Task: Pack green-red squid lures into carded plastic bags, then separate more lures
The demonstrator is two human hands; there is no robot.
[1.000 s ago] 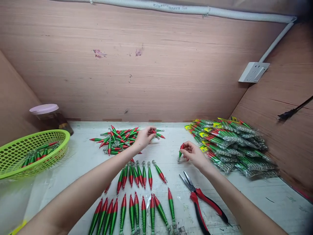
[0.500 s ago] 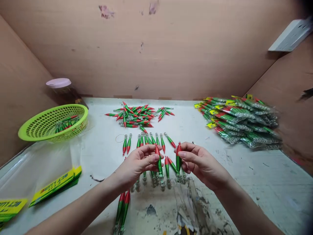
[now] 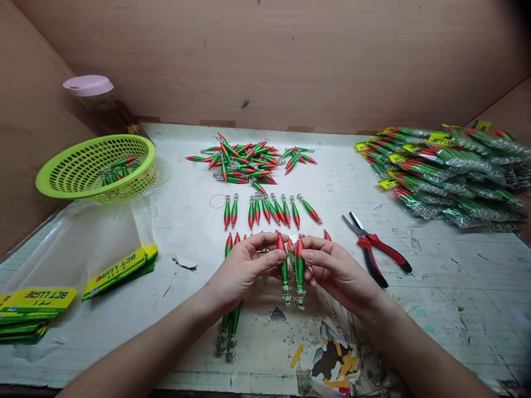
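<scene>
Head view: the left hand pinches one red-and-green lure near its red tip, fingers clamped on it; the right hand is closed the same way on a second lure, the two hanging side by side above the near middle of the table. Each looks light, rigid and glossy, so likely slick; the barbed hooks at the lower end argue for holding the upper body. Rows of lures lie beyond, pliers to the right, a green basket at the far left corner, bagged lures at the right edge
</scene>
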